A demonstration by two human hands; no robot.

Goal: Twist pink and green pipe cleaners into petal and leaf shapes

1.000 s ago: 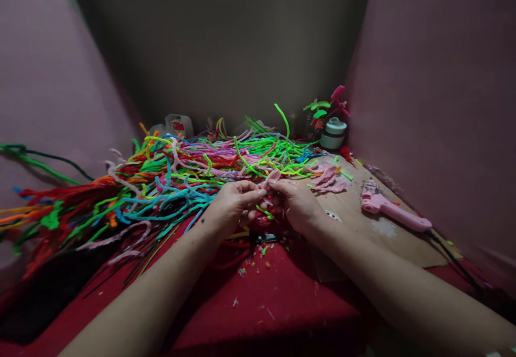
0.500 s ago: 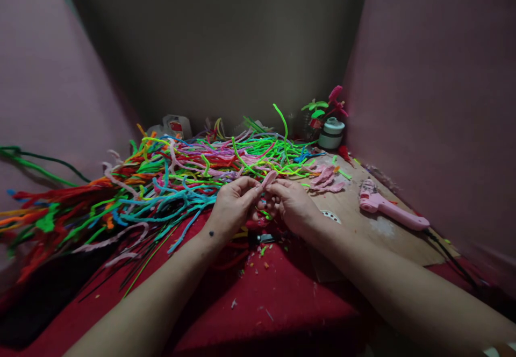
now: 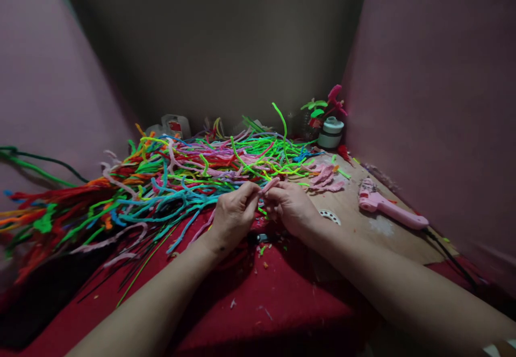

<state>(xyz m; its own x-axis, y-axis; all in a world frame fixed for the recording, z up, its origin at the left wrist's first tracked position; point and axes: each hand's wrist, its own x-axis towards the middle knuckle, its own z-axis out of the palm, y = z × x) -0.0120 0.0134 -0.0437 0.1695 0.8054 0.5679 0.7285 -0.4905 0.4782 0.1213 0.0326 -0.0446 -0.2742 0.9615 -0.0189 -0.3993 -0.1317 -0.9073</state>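
A small pink fuzzy piece (image 3: 270, 185) is pinched between my two hands, in front of the pile of colourful pipe cleaners (image 3: 189, 177). My left hand (image 3: 236, 212) is closed on its left end, thumb on top. My right hand (image 3: 291, 205) has its fingers closed on the right side of the same piece. The lower fingers of both hands are partly hidden. Just below the hands, a small metallic object (image 3: 262, 237) lies on the red cloth (image 3: 258, 298).
To the right, a pink corded tool (image 3: 391, 210) lies on a brown board (image 3: 363, 236), near pink fuzzy pieces (image 3: 327, 178) and a white disc with holes (image 3: 330, 216). A lidded jar (image 3: 331, 133) and pink-green fuzzy flowers (image 3: 334, 99) stand at the back right.
My left hand has rolled, so more of its back shows. The pink piece is tilted lower between the fingers. A pink-purple strand now shows beside my left wrist.
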